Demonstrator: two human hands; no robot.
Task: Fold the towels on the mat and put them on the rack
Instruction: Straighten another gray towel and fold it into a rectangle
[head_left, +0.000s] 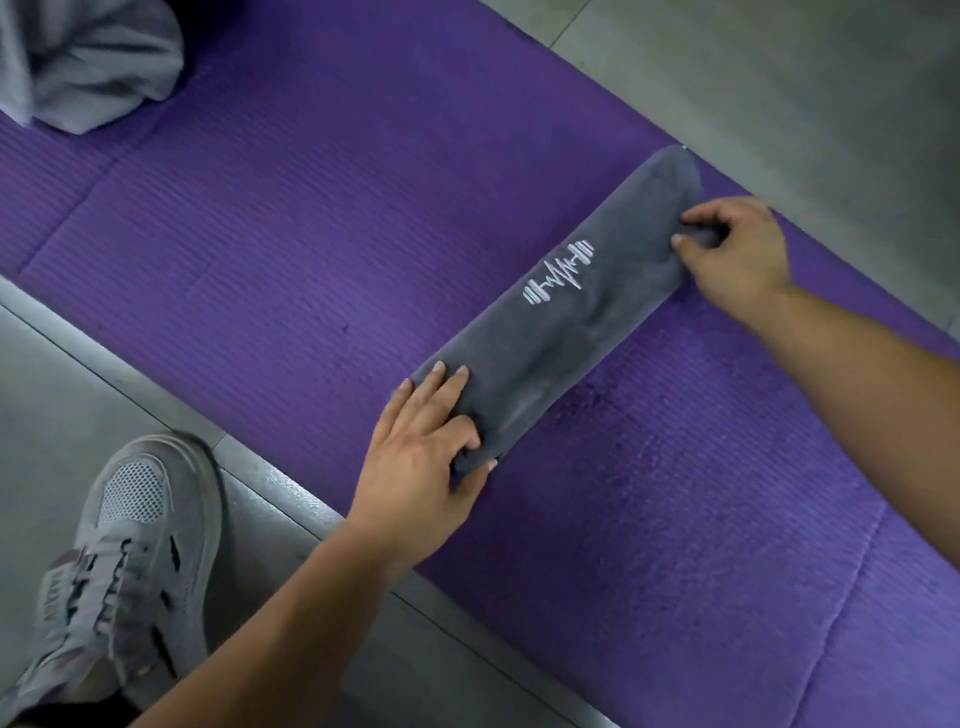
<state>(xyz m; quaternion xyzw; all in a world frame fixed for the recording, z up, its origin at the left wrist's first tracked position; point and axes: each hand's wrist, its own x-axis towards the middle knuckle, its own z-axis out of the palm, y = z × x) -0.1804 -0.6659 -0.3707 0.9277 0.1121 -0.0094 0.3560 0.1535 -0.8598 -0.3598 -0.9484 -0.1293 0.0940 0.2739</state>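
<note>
One: Two hands on one towel. Which step is this?

Other: Folding, I'd say. The grey towel (587, 332) lies on the purple mat (291, 218) as a long narrow strip running diagonally from near to far. Its white barbell-and-pulse logo (558, 273) faces up.

One: How are the hands set?

Other: The left hand (415, 457) has the near end. Its fingers (434, 387) lie along the top and the thumb is tucked against the end's edge, so it holds the cloth. The right hand (737, 254) is curled and pinches the long edge close to the far end. Neither is slack.

One: So what does the next move call for?

Other: My guess is a fold across the length, one end carried over to meet the other. That wants both corners of an end gripped together so the layers don't slide apart, and the edges squared before pressing flat. A strip this long looks too floppy to carry as it is.

One: And after that?

Other: The rack, which I can't see from this view. A second grey towel (98, 62) sits bunched at the far left of the mat, not yet folded, so the task looks early to midway. A grey sneaker (130, 545) rests on the tiled floor (779, 78) beside the mat.
</note>
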